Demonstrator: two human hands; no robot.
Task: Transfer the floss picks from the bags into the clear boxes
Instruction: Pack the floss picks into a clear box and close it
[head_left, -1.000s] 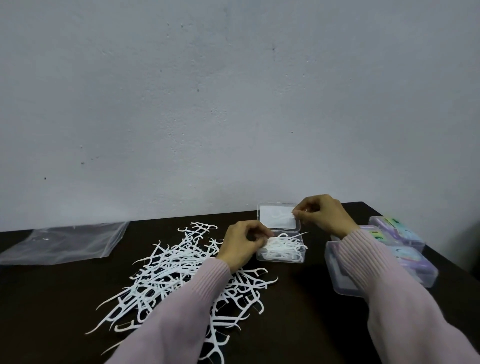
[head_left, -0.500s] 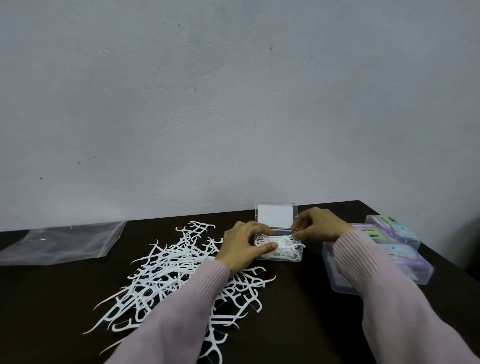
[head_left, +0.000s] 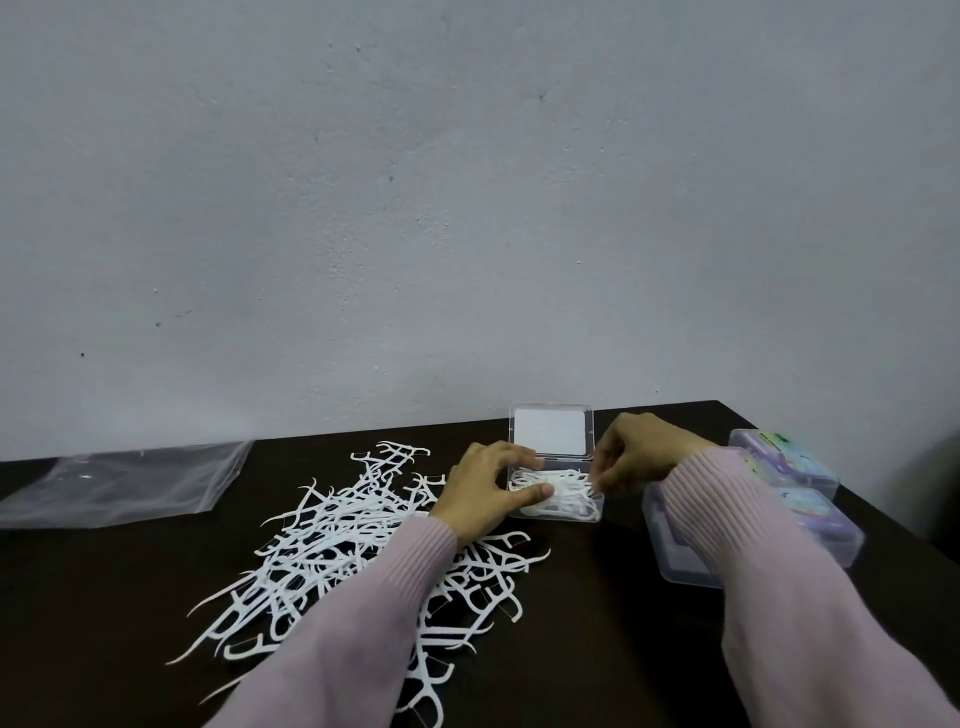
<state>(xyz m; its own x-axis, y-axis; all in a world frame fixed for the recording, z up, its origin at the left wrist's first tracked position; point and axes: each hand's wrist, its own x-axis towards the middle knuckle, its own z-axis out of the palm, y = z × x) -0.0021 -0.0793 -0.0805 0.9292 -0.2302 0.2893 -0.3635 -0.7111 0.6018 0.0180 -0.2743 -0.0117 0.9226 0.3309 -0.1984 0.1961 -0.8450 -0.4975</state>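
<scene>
A small clear box (head_left: 597, 512) sits open on the dark table, its lid (head_left: 551, 431) standing up behind it, with white floss picks (head_left: 569, 491) inside. My left hand (head_left: 485, 491) rests at the box's left side, thumb pressing down on the picks inside. My right hand (head_left: 636, 462) is at the box's right edge, fingertips pinched on the picks there. A large loose pile of white floss picks (head_left: 343, 545) is spread over the table to the left, partly under my left sleeve. An empty clear plastic bag (head_left: 119, 480) lies at the far left.
Several clear boxes with purple and coloured contents (head_left: 789, 467) are stacked at the right, partly hidden by my right sleeve; one clear box (head_left: 670, 551) sits nearest. The table's right edge (head_left: 883, 519) runs diagonally just beyond them. A grey wall (head_left: 467, 208) rises behind the table.
My right hand came down from the lid to the box's right edge. My left hand moved right and opened, its thumb now pressing on the picks in the box.
</scene>
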